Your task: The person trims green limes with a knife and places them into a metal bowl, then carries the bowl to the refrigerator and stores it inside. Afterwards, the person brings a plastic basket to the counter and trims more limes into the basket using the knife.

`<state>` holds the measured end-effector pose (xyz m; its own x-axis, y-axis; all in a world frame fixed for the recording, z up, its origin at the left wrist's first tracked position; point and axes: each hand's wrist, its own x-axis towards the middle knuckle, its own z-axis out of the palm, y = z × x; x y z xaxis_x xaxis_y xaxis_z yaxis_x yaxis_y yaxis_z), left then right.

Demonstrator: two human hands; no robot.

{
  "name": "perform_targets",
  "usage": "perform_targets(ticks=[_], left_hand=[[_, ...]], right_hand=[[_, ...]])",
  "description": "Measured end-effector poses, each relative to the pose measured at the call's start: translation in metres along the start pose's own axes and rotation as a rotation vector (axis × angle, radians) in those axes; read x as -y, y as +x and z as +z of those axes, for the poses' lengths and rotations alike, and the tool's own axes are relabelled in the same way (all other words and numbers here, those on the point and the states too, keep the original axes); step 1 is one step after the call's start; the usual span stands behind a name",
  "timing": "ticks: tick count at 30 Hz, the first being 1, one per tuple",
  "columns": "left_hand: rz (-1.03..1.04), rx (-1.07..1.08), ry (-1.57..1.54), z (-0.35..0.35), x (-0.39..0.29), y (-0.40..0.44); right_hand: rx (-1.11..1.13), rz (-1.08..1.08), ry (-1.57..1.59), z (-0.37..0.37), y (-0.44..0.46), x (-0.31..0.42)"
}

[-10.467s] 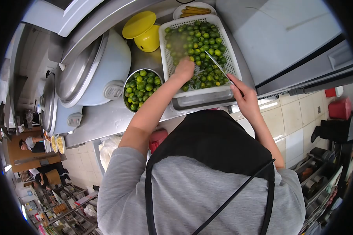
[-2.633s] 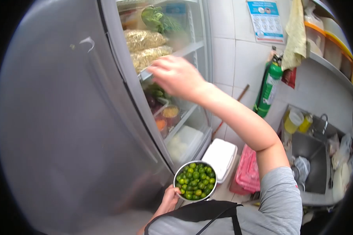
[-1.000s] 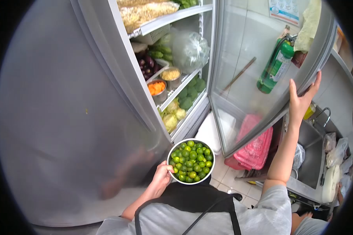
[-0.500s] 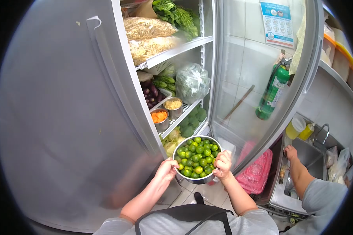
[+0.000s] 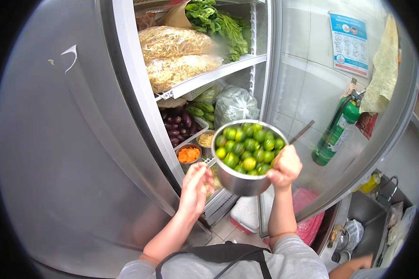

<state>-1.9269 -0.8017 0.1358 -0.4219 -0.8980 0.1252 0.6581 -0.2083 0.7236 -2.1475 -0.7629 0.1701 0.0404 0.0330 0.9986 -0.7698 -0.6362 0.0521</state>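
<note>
A round steel pot point(image 5: 243, 182) full of small green limes point(image 5: 249, 148) is raised before the open fridge. My right hand point(image 5: 285, 168) grips its rim on the right side, thumb at the outer wall. On the other side my left hand point(image 5: 195, 185) is off the pot, its fingers loosely bent and apart with nothing in them. Just beyond the left hand, a steel container of chopped orange vegetable point(image 5: 189, 154) stands on the fridge shelf. Beside it is a container of pale shreds point(image 5: 205, 139), partly hidden by the pot.
Higher up lie bags of pale sprouts point(image 5: 174, 43) and leafy greens point(image 5: 219, 23). Eggplants point(image 5: 177, 125) sit in a basket near a plastic bag point(image 5: 237, 104). The glass door point(image 5: 293, 83) stands open at right. A co-worker's arm point(image 5: 351, 268) shows by the sink point(image 5: 369, 218).
The pot has risen toward the fridge shelves and slightly right in my right hand. My left hand has let go of its rim. The co-worker's arm has moved down, mostly out of view.
</note>
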Motion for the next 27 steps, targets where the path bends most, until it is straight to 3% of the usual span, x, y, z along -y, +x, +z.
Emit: perform_targets(ticks=[3,7,11,13,20,23,24,27], left_hand=[[-0.087,0.053,0.259,-0.023,0.013,-0.012],[-0.236,0.060,0.539,-0.074,0.033,-0.025],[-0.496,0.180,0.707,-0.116,0.074,-0.040],[-0.590,0.232,0.637,-0.124,0.090,-0.042],[-0.578,0.082,0.641,-0.117,0.092,-0.029],[-0.542,0.000,0.656,-0.122,0.086,-0.021],[-0.555,-0.020,0.644,-0.120,0.085,-0.022],[-0.544,-0.009,0.592,-0.118,0.082,-0.021]], right_hand=[[-0.134,-0.008,-0.119,0.009,0.039,-0.030],[-0.134,-0.126,-0.305,0.019,0.109,-0.083],[-0.156,-0.241,-0.375,0.044,0.183,-0.142],[-0.175,-0.261,-0.439,0.061,0.213,-0.170],[-0.110,-0.177,-0.533,0.136,0.244,-0.267],[-0.003,-0.026,-0.476,0.161,0.230,-0.287],[-0.010,-0.118,-0.495,0.171,0.227,-0.296],[0.011,-0.120,-0.478,0.185,0.226,-0.291]])
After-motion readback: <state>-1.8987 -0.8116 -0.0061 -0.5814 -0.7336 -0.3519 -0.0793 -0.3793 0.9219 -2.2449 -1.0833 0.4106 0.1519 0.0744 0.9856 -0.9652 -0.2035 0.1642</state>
